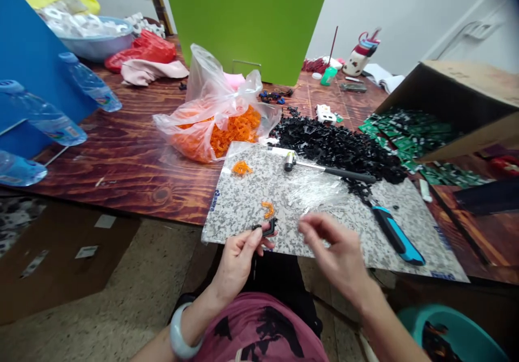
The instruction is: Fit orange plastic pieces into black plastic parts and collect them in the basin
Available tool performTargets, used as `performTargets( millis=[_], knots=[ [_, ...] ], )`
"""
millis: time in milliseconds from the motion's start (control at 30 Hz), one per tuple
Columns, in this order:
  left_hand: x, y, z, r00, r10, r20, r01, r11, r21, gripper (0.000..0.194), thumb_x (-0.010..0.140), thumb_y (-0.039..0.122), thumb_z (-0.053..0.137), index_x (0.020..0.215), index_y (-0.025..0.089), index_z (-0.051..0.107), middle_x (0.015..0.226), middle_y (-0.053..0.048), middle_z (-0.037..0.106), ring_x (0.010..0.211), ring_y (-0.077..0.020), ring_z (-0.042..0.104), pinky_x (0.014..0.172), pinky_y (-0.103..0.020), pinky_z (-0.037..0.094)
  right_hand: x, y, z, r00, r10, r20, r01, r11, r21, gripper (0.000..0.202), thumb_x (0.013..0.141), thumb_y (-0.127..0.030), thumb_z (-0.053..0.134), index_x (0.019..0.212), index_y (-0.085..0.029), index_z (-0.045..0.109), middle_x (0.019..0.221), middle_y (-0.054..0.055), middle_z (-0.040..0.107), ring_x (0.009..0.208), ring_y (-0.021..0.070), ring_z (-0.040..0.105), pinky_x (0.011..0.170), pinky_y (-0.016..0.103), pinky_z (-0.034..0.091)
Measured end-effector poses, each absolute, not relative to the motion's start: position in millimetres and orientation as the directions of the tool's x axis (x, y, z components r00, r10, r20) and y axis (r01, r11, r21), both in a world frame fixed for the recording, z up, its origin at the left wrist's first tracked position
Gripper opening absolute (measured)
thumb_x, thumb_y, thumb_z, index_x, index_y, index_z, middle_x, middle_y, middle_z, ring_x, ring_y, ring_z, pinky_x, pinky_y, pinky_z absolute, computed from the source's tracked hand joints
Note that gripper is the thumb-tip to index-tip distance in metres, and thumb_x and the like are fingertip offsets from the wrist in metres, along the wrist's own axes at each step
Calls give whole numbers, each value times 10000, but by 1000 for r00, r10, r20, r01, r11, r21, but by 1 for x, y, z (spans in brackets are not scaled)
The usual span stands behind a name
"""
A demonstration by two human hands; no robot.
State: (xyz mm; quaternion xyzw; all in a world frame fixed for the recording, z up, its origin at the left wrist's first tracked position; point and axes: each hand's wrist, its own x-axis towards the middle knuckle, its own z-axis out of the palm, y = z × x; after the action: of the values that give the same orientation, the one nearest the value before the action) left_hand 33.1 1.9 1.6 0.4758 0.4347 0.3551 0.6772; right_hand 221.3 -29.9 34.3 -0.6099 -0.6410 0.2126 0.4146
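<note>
My left hand (243, 248) pinches a small black plastic part (269, 229) above the near edge of the speckled board (251, 189). Just beyond it lies a curved orange plastic piece (267, 209). To the right, my right hand (334, 243) hovers over the board with its thumb and fingers bent together. Motion blurs those fingertips, and I cannot see whether anything is between them. Beyond that hand spread many thin clear strands (316, 189). A small hammer (332, 171) lies across them, and blue-handled pliers (397, 235) rest farther right.
A plastic bag of orange pieces (219, 129) stands behind the board, beside a heap of black parts (336, 146). At right, a cardboard box (458, 75) spills green circuit boards (405, 129). Water bottles (89, 84) lean at left. A teal bucket (458, 324) stands below right.
</note>
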Motion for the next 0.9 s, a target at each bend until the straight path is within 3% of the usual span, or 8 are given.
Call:
performTargets(
  millis=[133, 267, 600, 900],
  knots=[
    [30, 1, 4, 350, 914, -206, 27, 210, 977, 391, 900, 380, 447, 608, 149, 566, 618, -6, 563, 653, -144, 507, 679, -257, 379, 176, -35, 30, -13, 954, 298, 559, 255, -789, 76, 875, -154, 534, 880, -173, 607, 737, 22, 647, 616, 108, 596, 575, 207, 468],
    [27, 0, 4, 354, 911, -213, 62, 204, 977, 377, 901, 385, 419, 617, 157, 515, 620, 8, 483, 645, -140, 450, 657, -257, 359, 169, -33, 22, -25, 938, 346, 587, 294, -754, 75, 862, -117, 540, 858, -165, 597, 708, 16, 628, 579, 95, 570, 552, 194, 450],
    [27, -1, 8, 368, 906, -210, 54, 205, 977, 341, 893, 354, 423, 644, 149, 534, 661, -6, 503, 664, -144, 449, 658, -255, 375, 168, -33, 22, -67, 914, 399, 644, 345, -683, 100, 877, -129, 513, 807, -187, 553, 670, 1, 595, 561, 94, 545, 537, 195, 439],
    [30, -2, 12, 347, 917, -198, 23, 202, 979, 349, 883, 340, 467, 618, 147, 585, 665, -12, 598, 686, -155, 538, 699, -246, 426, 169, -34, 21, -51, 908, 415, 664, 341, -665, 104, 875, -132, 511, 795, -179, 558, 655, 2, 591, 557, 97, 543, 542, 201, 430]
  ],
)
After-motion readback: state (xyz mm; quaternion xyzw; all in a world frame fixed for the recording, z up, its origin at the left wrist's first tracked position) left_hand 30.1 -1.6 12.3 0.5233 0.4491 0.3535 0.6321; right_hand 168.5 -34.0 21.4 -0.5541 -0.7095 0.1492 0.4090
